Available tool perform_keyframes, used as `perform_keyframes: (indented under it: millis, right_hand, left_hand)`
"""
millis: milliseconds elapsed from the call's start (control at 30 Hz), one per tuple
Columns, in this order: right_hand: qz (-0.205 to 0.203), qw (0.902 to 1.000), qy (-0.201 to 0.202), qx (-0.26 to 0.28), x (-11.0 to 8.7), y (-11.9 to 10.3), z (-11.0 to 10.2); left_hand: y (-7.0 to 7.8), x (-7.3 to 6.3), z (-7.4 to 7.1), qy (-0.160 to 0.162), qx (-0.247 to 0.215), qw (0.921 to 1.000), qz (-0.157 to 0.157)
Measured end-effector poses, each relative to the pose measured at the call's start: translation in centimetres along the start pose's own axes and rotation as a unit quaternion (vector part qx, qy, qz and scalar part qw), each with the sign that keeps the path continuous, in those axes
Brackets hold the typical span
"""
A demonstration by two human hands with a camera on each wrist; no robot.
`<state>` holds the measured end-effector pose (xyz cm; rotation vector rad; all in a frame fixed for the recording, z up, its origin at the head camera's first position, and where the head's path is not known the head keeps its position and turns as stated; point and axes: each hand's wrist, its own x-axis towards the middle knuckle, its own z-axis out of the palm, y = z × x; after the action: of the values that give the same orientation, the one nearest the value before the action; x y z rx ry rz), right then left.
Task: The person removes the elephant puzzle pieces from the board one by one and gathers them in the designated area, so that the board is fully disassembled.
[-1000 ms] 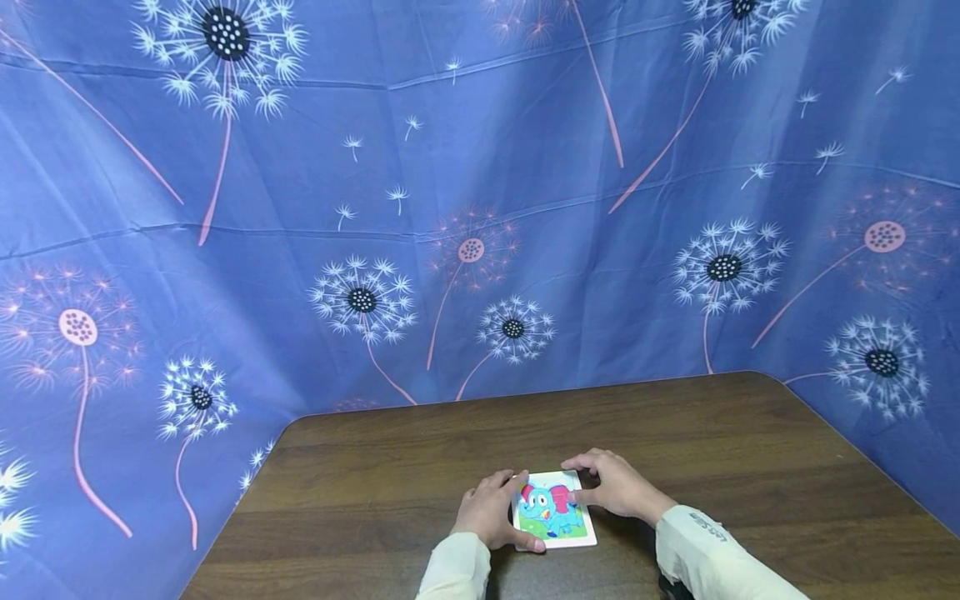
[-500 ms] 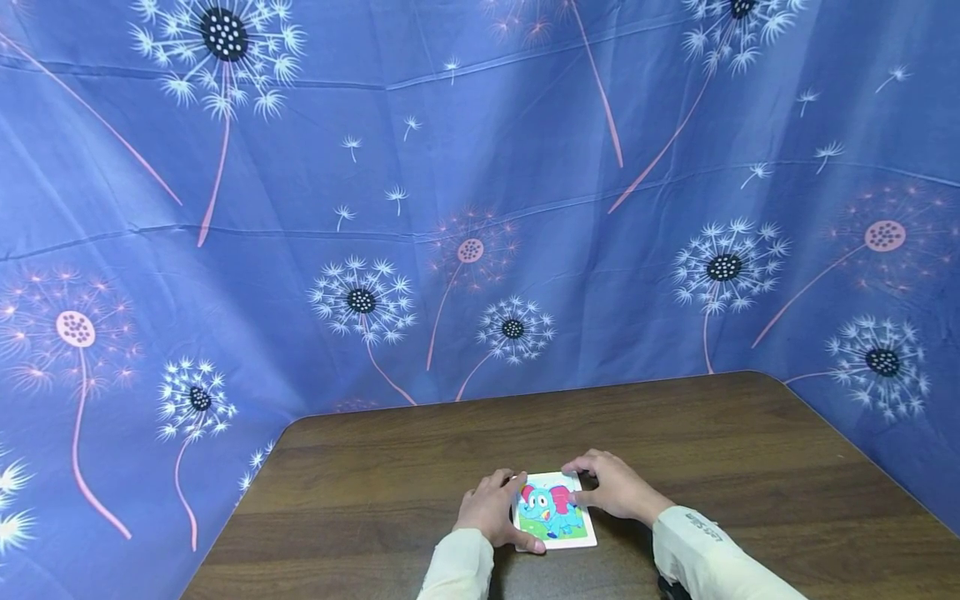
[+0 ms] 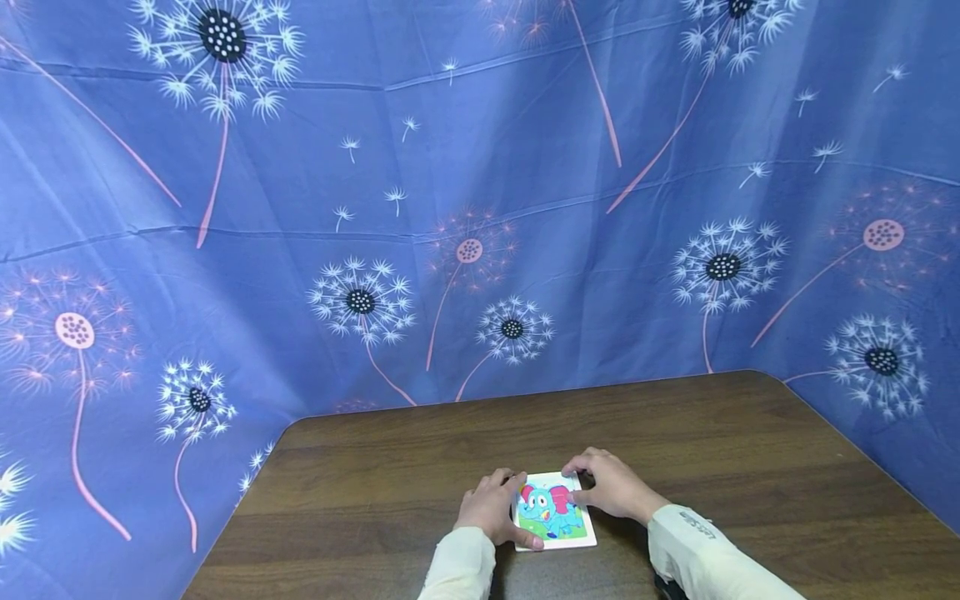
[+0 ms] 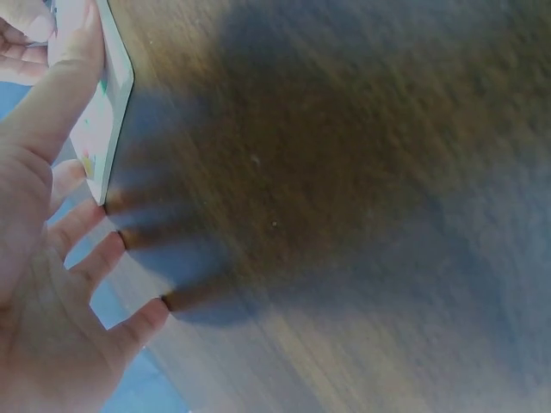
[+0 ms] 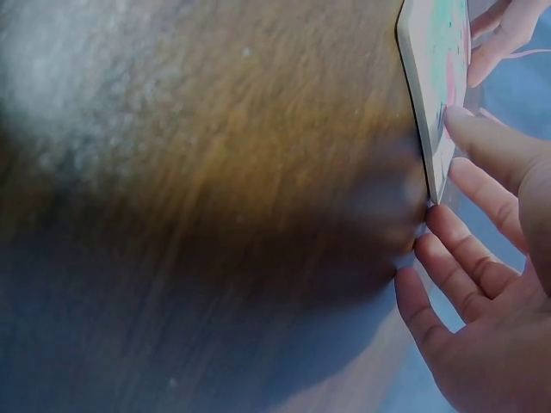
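Observation:
A square picture board (image 3: 553, 525) with a white border and a blue elephant lies flat on the table. My left hand (image 3: 489, 510) is spread along its left side, thumb over the front edge and index fingertip at the far left corner. In the left wrist view the other fingertips touch the table beside the board (image 4: 116, 95). From the right, my right hand (image 3: 617, 490) rests its thumb on the elephant's pink ear, with the index finger by the far right corner. The right wrist view has its remaining fingertips down on the wood close to the board (image 5: 430, 77).
The brown wood-grain table (image 3: 390, 467) has rounded far corners. Behind and beside it hangs a blue cloth (image 3: 585, 275) with dandelion prints. Pale cream sleeves (image 3: 708, 550) cover both forearms, and a dark item shows under the right cuff.
Both hands keep almost the same place on the picture board. The right sleeve has shifted slightly to the left; the board has not moved.

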<state>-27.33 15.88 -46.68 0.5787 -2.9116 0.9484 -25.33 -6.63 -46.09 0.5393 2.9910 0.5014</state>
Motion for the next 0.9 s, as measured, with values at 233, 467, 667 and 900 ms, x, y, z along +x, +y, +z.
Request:
perform_keyframes:
  millis: [233,467,667,900]
  right_hand:
    - [0.002,0.9999,0.009,0.005,0.14,-0.09,0.0]
    - [0.009,0.9999,0.011,0.01,0.35,-0.11,-0.02]
    - [0.027,0.9996,0.009,-0.008,0.35,-0.2,-0.08]
    - [0.029,0.9994,0.016,-0.014,0.17,-0.31,-0.07]
  left_hand:
    - [0.21,0.01,0.01,-0.003,-0.001,1.0,-0.009]
    - [0.81,-0.36,-0.47,-0.006,0.021,0.9996,-0.019]
    - [0.71,-0.27,-0.33,-0.005,0.027,0.9995,-0.018]
    - [0.59,-0.29,-0.31,-0.005,0.025,0.9995,-0.019]
